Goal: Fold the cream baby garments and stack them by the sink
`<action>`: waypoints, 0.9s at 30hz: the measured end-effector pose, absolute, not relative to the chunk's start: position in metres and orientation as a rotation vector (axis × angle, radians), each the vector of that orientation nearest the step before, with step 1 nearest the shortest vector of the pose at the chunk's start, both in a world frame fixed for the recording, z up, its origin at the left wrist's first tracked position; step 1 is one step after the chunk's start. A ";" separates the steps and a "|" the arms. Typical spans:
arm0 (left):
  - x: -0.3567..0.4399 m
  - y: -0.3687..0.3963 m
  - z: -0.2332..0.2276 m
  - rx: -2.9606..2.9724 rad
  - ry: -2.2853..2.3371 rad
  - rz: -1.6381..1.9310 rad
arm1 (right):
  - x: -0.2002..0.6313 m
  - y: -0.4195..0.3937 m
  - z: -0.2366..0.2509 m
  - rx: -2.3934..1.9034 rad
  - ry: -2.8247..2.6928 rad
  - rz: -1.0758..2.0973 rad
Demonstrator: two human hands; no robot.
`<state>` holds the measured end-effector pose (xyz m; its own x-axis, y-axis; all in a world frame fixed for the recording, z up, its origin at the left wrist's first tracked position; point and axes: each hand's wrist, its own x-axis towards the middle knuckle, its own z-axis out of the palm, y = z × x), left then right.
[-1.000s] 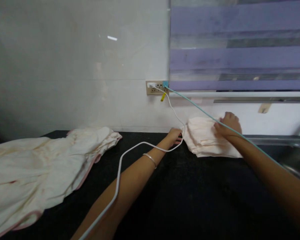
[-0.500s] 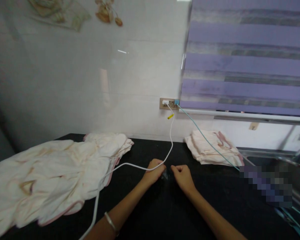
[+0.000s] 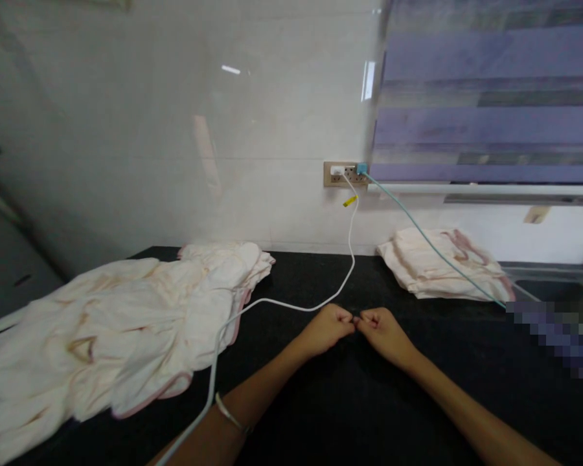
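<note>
My left hand (image 3: pixel 326 329) and my right hand (image 3: pixel 381 331) rest as loose fists on the black countertop (image 3: pixel 350 401), their knuckles touching at the middle. Neither hand holds anything that I can see. A white cable (image 3: pixel 291 304) runs from the wall socket (image 3: pixel 344 174) down across the counter, just behind my left hand and over my left forearm. A folded cream cloth (image 3: pixel 442 264) lies at the back right, well beyond my right hand. A large crumpled cream garment with pink trim (image 3: pixel 111 323) is spread at the left.
A teal cable (image 3: pixel 432 249) leads from the socket over the folded cloth toward the right. A purple striped blind (image 3: pixel 486 97) hangs at the upper right. A metal sink edge (image 3: pixel 548 275) lies at the far right. White tiled wall stands behind the counter.
Both hands left the folded cloth at the back right, drew back toward me and met at the counter's middle as fists. The view shifted left and showed more of the crumpled garment.
</note>
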<state>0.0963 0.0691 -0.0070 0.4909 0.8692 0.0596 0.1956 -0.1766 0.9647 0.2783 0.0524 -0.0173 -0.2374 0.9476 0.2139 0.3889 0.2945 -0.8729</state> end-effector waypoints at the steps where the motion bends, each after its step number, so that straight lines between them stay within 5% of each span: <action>1: 0.096 0.068 -0.007 1.671 0.908 0.771 | 0.279 0.052 -0.017 -1.209 -1.793 0.901; 27: 0.097 0.062 0.002 1.461 0.867 0.906 | 0.289 0.058 -0.014 -1.179 -1.709 0.992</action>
